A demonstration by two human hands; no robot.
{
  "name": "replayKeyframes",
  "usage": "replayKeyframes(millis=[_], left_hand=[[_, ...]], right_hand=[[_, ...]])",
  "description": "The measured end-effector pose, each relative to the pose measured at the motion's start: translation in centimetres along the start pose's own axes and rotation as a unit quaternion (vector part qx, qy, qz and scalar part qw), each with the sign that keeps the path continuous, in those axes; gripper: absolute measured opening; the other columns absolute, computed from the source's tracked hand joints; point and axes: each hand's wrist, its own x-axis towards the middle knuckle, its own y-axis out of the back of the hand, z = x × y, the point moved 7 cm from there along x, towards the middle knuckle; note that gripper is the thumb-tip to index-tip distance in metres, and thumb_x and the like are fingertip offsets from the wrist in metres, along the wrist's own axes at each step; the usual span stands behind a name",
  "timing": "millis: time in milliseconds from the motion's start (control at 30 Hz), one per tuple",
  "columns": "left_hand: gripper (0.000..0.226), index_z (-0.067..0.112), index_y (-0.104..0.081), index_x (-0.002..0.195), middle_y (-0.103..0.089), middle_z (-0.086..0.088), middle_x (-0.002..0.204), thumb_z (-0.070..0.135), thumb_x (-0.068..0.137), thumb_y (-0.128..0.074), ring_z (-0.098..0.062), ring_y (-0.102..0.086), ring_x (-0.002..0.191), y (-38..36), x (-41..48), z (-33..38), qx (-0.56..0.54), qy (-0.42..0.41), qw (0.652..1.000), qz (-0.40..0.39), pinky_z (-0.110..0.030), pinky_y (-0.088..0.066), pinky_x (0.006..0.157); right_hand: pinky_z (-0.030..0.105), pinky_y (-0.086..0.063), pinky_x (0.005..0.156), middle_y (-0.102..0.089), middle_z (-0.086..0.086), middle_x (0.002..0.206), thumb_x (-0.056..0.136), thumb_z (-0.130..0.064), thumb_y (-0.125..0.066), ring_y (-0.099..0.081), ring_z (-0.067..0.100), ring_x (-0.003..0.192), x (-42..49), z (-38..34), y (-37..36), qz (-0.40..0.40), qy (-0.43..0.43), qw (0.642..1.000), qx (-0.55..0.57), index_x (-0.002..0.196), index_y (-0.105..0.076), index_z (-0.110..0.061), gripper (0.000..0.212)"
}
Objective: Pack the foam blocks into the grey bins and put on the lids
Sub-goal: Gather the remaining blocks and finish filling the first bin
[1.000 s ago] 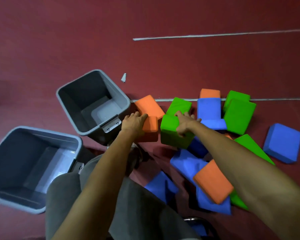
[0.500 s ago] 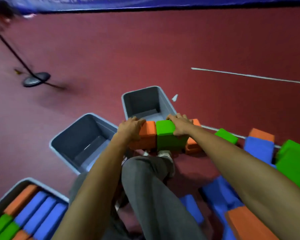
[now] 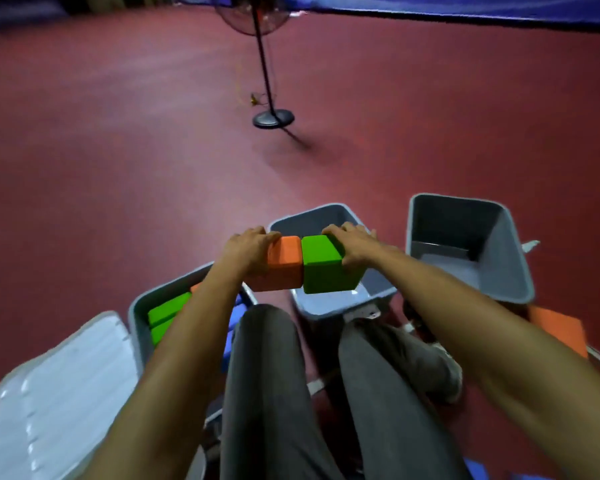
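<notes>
My left hand (image 3: pixel 245 245) grips an orange foam block (image 3: pixel 281 265) and my right hand (image 3: pixel 352 242) grips a green foam block (image 3: pixel 326 268). The two blocks are pressed side by side in the air, above the near left part of a grey bin (image 3: pixel 378 292) whose visible inside shows nothing. To the left stands a grey bin (image 3: pixel 136 317) holding green, orange and blue blocks, partly hidden by my left arm. Another grey bin (image 3: pixel 513 258) with nothing in it stands at the right.
A pale grey lid (image 3: pixel 59 389) lies at the lower left. An orange block (image 3: pixel 558 329) lies on the red floor at the right. A fan stand with a round base (image 3: pixel 273 118) is farther out on the floor. My legs in grey trousers fill the lower middle.
Both hands lifted the orange and green blocks off the floor pile and carried them left, to above the middle bin. The view swung left and up, bringing in the filled bin and the lid.
</notes>
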Motion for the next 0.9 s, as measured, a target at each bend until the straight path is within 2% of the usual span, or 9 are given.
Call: replayKeyframes(millis=[167, 267, 433, 633, 767, 900], left_hand=[[0.093, 0.035, -0.036, 0.148, -0.049, -0.005, 0.132, 0.025, 0.066, -0.08, -0.031, -0.054, 0.122, -2.8, -6.2, -11.4, -0.03, 0.119, 0.991, -0.056, -0.043, -0.051, 0.089], [0.102, 0.032, -0.037, 0.148, -0.05, -0.006, 0.135, 0.025, 0.061, -0.089, -0.031, -0.054, 0.123, -4.6, -10.0, -16.0, -0.038, 0.159, 0.983, -0.088, -0.043, -0.052, 0.09], [0.104, 0.033, -0.038, 0.148, -0.049, -0.005, 0.143, 0.026, 0.059, -0.091, -0.029, -0.052, 0.127, -8.7, -16.0, -20.8, -0.069, 0.203, 0.969, -0.12, -0.042, -0.051, 0.094], [0.099, 0.03, -0.04, 0.149, -0.051, -0.009, 0.139, 0.021, 0.063, -0.089, -0.032, -0.051, 0.126, -15.7, -19.4, -21.2, -0.13, 0.204, 0.952, -0.186, -0.041, -0.049, 0.098], [0.1, 0.026, -0.042, 0.148, -0.053, -0.013, 0.132, 0.023, 0.061, -0.091, -0.033, -0.053, 0.121, -17.1, -18.2, -21.1, -0.154, 0.178, 0.956, -0.177, -0.039, -0.049, 0.096], [0.097, 0.024, -0.045, 0.147, -0.055, -0.013, 0.134, 0.022, 0.062, -0.091, -0.033, -0.053, 0.122, -16.9, -17.1, -21.9, -0.161, 0.167, 0.956, -0.179, -0.038, -0.049, 0.097]], right_hand=[[0.065, -0.025, 0.11, -0.043, 0.005, 0.131, 0.071, -0.017, -0.073, -0.043, 0.032, 0.125, 4.6, -12.3, -2.4, -0.026, 0.11, 0.993, -0.037, 0.143, -0.03, -0.039, 0.087], [0.06, -0.028, 0.108, -0.044, 0.004, 0.135, 0.072, -0.018, -0.073, -0.044, 0.03, 0.127, 5.9, -18.3, -4.3, -0.044, 0.163, 0.984, -0.06, 0.145, -0.03, -0.039, 0.087], [0.05, -0.047, 0.097, -0.045, 0.008, 0.137, 0.073, -0.018, -0.072, -0.052, 0.035, 0.121, 6.9, -25.6, -9.0, -0.103, 0.222, 0.967, -0.066, 0.146, -0.03, -0.036, 0.086], [0.049, -0.047, 0.099, -0.041, 0.011, 0.137, 0.075, -0.016, -0.074, -0.049, 0.037, 0.124, 6.4, -27.7, -17.0, -0.199, 0.226, 0.949, -0.089, 0.148, -0.029, -0.03, 0.087], [0.05, -0.048, 0.097, -0.04, 0.011, 0.137, 0.068, -0.016, -0.079, -0.051, 0.039, 0.12, 7.1, -26.3, -20.1, -0.211, 0.198, 0.953, -0.089, 0.144, -0.027, -0.031, 0.093], [0.052, -0.049, 0.096, -0.043, 0.009, 0.132, 0.067, -0.022, -0.079, -0.053, 0.036, 0.118, 7.1, -26.0, -22.1, -0.251, 0.194, 0.94, -0.124, 0.141, -0.025, -0.039, 0.094]])
